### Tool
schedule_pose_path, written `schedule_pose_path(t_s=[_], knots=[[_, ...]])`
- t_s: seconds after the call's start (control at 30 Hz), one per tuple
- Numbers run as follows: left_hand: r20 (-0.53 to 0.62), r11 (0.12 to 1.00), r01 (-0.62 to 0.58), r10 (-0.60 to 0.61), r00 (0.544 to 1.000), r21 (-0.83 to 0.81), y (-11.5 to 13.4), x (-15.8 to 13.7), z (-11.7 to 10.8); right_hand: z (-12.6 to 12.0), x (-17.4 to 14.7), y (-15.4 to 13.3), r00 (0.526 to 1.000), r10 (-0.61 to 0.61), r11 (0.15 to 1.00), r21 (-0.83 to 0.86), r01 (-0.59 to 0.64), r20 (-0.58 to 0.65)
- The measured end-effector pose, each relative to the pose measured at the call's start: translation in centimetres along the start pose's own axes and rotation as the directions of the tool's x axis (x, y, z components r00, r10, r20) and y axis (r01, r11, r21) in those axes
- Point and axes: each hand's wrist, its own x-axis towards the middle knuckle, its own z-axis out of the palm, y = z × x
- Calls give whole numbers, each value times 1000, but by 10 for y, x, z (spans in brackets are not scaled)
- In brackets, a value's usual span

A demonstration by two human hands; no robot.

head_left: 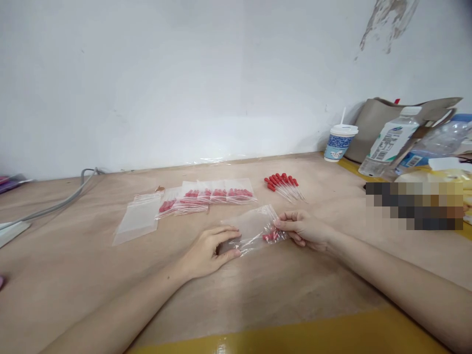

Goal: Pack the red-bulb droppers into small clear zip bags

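A small packing workplace by the look of it: brown-covered table (206,305), edged in yellow strips (280,332), right up against a scuffed white wall (184,88). Resealable bags (217,196) lie overlapping in a row, red-bulbed droppers (283,183) fanned out nearby, and over on the right, personal clutter: lidded drink cup (335,153), plastic bottle (390,140), taupe bag (368,123).

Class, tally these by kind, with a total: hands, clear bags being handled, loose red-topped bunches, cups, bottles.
Hands: 2 (left hand, right hand)
Handled clear bag: 1
Loose red-topped bunch: 1
Cup: 1
Bottles: 2 (white-capped bottle, blue-capped bottle)
Total: 7
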Motion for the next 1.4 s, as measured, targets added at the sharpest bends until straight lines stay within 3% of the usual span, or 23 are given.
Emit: schedule_pose_path(t_s=[0.13,0.23,0.3,0.37,0.4,0.47,0.6,0.7,0.9,1.07,1.13,1.23,1.3,1.4], knots=[[41,1000,2,-1,999,-12,-2,0,0,1,-1,-3,997,34,999,-45,-31,64],[57,1000,13,-12,998,-6,-4,0,1,-4,2,-2,992,-106,964,-253,85,-69],[60,1000,21,-21,998,-2,-4,0,2,-11,7,0,922,-343,833,-511,210,-180],[59,1000,18,-18,998,3,-4,0,3,-20,12,1,811,-554,616,-747,249,-187],[59,1000,13,-14,998,7,-4,1,3,-24,16,1,770,-614,515,-827,226,-173],[61,1000,4,-5,998,22,-4,1,3,-29,24,-2,732,-660,381,-915,131,-170],[53,999,0,-2,999,46,-4,1,2,-29,44,-14,736,-636,272,-960,-67,-231],[31,999,-5,4,1000,46,-3,1,2,-23,60,-23,753,-593,245,-955,-169,-285],[17,999,-18,17,1000,41,-2,1,2,-14,76,-35,818,-448,315,-920,-232,-360],[50,999,-6,4,999,38,-4,2,2,-10,71,-36,893,-379,457,-888,-47,-242],[57,999,-7,5,998,36,-4,2,1,-10,63,-31,879,-439,603,-786,136,-185],[53,999,-10,8,999,32,-3,2,1,-13,45,-19,808,-541,784,-489,384,-233],[44,1000,-11,10,999,29,-3,2,1,-16,32,-12,814,-503,847,-351,399,-289],[35,1000,-11,11,999,26,-5,1,2,-20,15,-6,861,-382,921,-214,325,-335]])
